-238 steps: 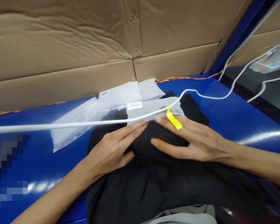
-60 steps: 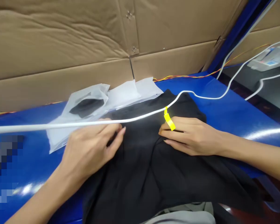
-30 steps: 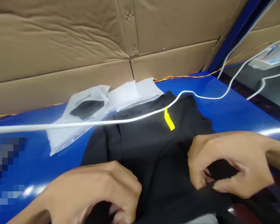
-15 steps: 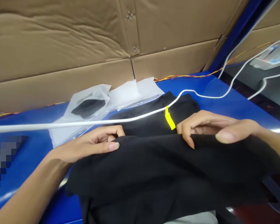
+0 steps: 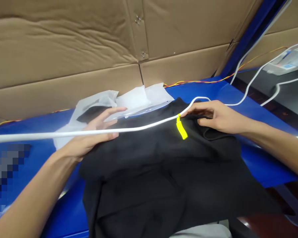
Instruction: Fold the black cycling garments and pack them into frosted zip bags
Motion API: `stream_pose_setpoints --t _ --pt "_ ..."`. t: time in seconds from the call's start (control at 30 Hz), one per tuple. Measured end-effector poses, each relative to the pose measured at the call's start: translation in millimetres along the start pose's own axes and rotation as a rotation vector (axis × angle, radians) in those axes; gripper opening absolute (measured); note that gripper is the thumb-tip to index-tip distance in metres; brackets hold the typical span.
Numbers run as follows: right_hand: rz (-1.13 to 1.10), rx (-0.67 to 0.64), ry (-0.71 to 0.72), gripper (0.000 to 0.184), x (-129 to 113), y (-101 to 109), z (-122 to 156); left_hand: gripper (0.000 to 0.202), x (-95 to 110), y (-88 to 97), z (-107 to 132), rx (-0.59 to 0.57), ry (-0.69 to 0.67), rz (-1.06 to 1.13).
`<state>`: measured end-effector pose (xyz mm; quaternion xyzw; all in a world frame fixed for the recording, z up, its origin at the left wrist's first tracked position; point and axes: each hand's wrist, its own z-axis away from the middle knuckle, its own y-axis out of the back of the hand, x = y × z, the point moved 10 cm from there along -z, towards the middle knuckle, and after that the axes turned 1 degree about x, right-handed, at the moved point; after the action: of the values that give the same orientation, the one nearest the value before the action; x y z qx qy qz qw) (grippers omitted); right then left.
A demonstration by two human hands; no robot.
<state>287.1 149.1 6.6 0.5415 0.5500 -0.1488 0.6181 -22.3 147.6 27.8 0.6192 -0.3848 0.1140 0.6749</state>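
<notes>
A black garment (image 5: 161, 172) lies folded over on the blue table (image 5: 253, 109), its near part hanging off the front edge. My left hand (image 5: 91, 135) rests flat on the garment's far left corner, fingers stretched out towards the clear plastic bags (image 5: 129, 99). My right hand (image 5: 218, 115) lies on the garment's far right corner with fingers extended, pressing the fabric down. A white cable (image 5: 89, 132) with a yellow tag (image 5: 181, 127) runs across in front of both hands.
Cardboard panels (image 5: 89, 49) wall off the back of the table. One plastic bag holds a dark item (image 5: 89, 114). Red and yellow wires (image 5: 201, 81) run along the back edge. More white cables (image 5: 268, 66) lead right to a small device (image 5: 288, 61).
Both hands carried the near part of the black garment up and over to the far side and now lie flat on its far corners. Earlier the left hand moved a plastic bag aside.
</notes>
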Motion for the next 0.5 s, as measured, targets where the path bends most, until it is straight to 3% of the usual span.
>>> stream_pose_setpoints --t 0.1,0.17,0.23,0.3,0.37,0.5 --pt "0.255 0.105 -0.036 0.035 3.8 9.1 1.9 0.064 -13.5 -6.8 -4.7 -0.029 0.13 0.183" --pt "0.353 0.17 -0.045 0.03 2.7 13.9 3.8 0.053 -11.2 -1.2 -6.1 0.041 0.121 0.058" --pt "0.407 0.201 -0.036 0.027 0.1 15.5 4.7 0.047 -2.0 3.1 -6.0 0.104 0.052 -0.165" --pt "0.465 0.2 -0.02 0.037 -1.9 14.5 4.4 0.043 8.9 1.2 -5.1 0.128 -0.047 -0.331" --pt "0.527 0.188 -0.015 0.045 -1.3 13.3 3.7 0.04 18.9 -4.4 -3.5 0.122 -0.154 -0.411" --pt "0.597 0.166 -0.001 0.039 2.5 12.5 2.8 0.035 36.5 -3.3 2.5 0.18 -0.282 -0.48"
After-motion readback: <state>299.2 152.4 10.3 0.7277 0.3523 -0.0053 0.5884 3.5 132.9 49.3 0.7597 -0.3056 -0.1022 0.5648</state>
